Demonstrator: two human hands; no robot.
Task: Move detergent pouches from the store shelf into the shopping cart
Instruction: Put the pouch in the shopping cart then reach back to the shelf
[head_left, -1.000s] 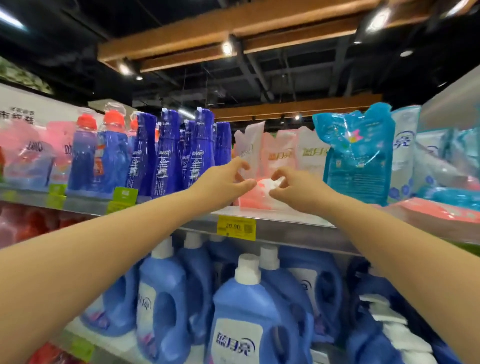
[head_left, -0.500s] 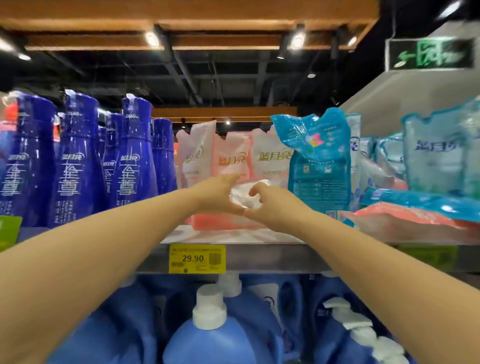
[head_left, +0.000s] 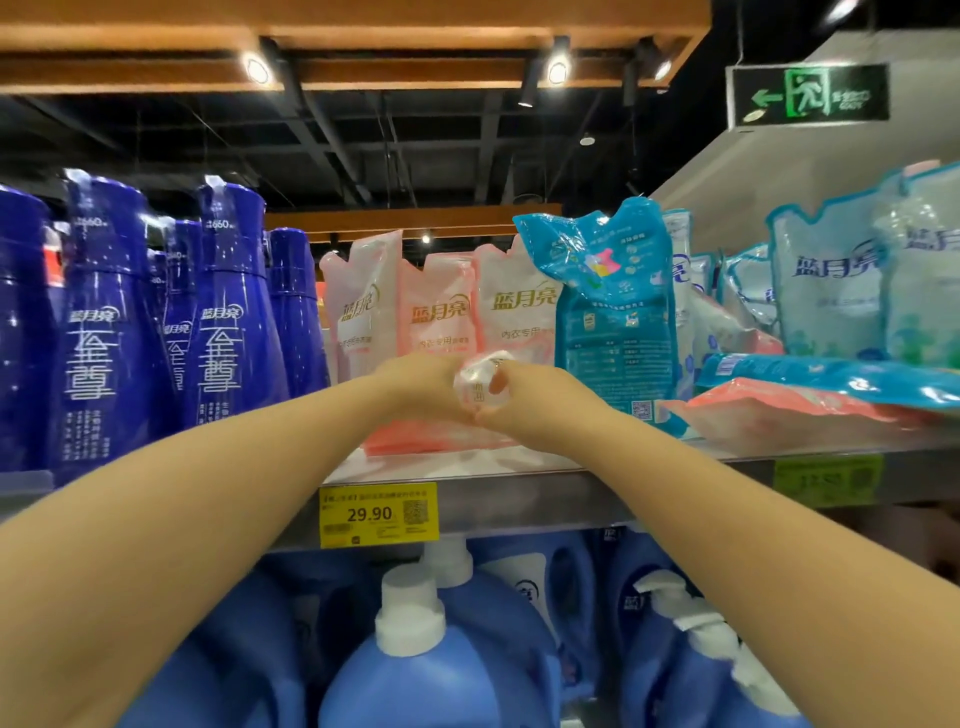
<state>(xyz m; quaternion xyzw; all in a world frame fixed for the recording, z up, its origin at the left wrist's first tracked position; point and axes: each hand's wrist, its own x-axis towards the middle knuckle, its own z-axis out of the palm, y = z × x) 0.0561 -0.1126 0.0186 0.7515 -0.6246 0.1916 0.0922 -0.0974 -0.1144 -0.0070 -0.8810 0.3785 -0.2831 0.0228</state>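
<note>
Supermarket aisle; metal shelf (head_left: 545, 493) carries yellow price tag (head_left: 379, 514) on front edge. Pink detergent pouch (head_left: 431, 434) lies flat just above tag. Left hand (head_left: 421, 384) and right hand (head_left: 535, 397) both pinch its crumpled near end. Best: draw straight out over tag, support sagging body once past edge; film likely slippery. Upright pink pouches (head_left: 441, 306) behind, teal pouch (head_left: 608, 301) up-right of tag, close to right hand: could topple. Dark blue bottles (head_left: 223, 312) up-left of tag, blue jugs (head_left: 415, 665) below. Shopping cart not in view.

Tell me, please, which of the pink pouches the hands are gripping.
The flat pink pouch in front, its pale end pinched between the left hand and right hand. The upright pink pouches stand behind; the pink pouch at right lies untouched.
</note>
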